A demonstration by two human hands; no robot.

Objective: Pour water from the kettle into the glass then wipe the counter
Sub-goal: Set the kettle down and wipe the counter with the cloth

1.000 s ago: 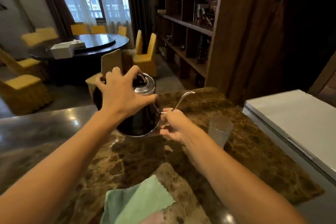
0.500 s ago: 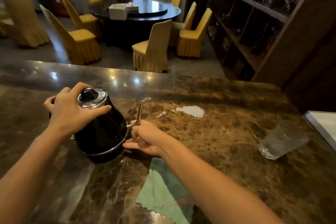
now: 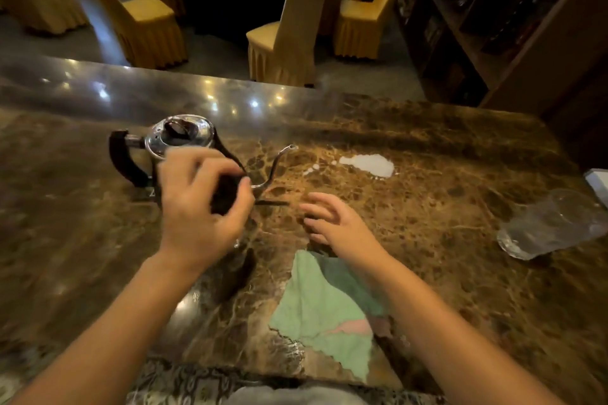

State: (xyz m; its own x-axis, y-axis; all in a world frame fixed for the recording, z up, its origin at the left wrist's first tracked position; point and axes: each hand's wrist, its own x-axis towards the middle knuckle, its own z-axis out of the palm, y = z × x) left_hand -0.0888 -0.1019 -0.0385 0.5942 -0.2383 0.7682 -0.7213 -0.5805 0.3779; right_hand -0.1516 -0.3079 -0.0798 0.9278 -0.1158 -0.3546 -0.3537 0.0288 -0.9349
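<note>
Marble counter (image 3: 444,174), glossy, so anything wet will slide. Kettle (image 3: 184,154) stands far left, handle (image 3: 123,158) facing left; likely heavy, so take the handle, not the thin spout (image 3: 279,161). Left hand (image 3: 200,204) hovers over it, fingers curled, blurred, apparently gripping nothing. Right hand (image 3: 332,223) open, empty. Glass (image 3: 552,223) far right, fragile. Cloth (image 3: 322,316) near centre, soft; spill (image 3: 368,165) beyond.

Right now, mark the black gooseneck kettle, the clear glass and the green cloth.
black gooseneck kettle (image 3: 179,136): head view, on its shiny metal lid.
clear glass (image 3: 552,223): head view, on its side wall.
green cloth (image 3: 320,309): head view, on the middle of the fabric.
</note>
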